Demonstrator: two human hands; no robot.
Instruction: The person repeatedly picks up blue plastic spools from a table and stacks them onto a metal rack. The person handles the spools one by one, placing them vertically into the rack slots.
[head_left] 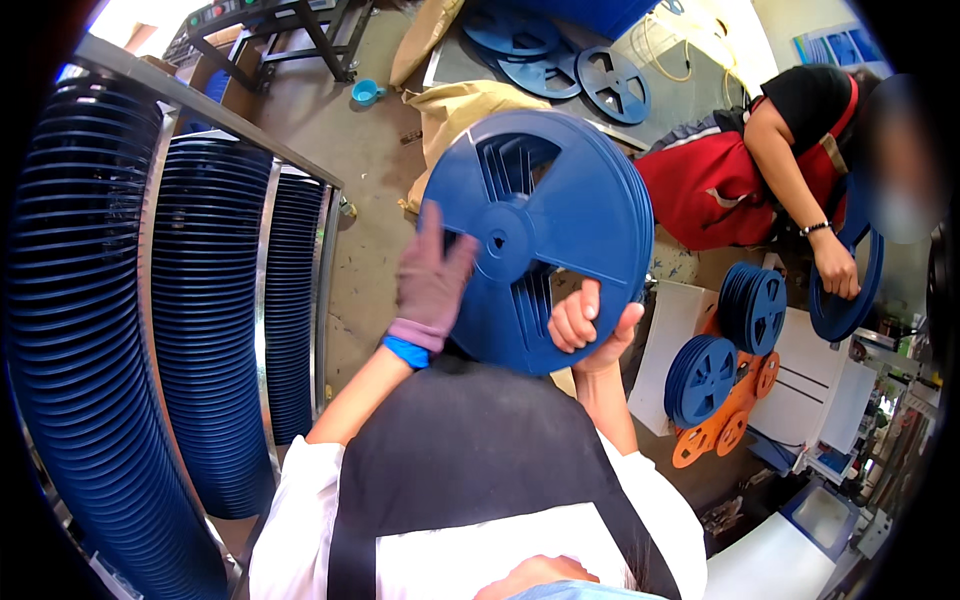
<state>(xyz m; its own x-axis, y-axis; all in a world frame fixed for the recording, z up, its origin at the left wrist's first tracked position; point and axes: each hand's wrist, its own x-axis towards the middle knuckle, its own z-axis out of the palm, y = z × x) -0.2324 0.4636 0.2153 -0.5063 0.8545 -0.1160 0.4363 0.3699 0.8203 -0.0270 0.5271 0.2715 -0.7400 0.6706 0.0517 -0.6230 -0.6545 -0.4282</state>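
Note:
A stack of several blue plastic reels [570, 215] is held upright in front of my apron, its flat face with hub and cut-out windows turned toward me. My right hand [590, 328] is bare and grips the stack at its lower right, with curled fingers at a window. My left hand [432, 280] wears a mauve glove with a blue band at the wrist. Its fingers are spread at the left side of the front reel, slightly smeared by motion; whether they touch the reel I cannot tell.
At left a metal rack [330, 260] holds long rows of blue reels [205, 320]. Loose blue reels [613, 85] lie on a grey table beyond. A co-worker [800, 150] at right handles a blue reel [850, 290]. Below, blue reels [703, 380] sit on an orange stand [700, 440].

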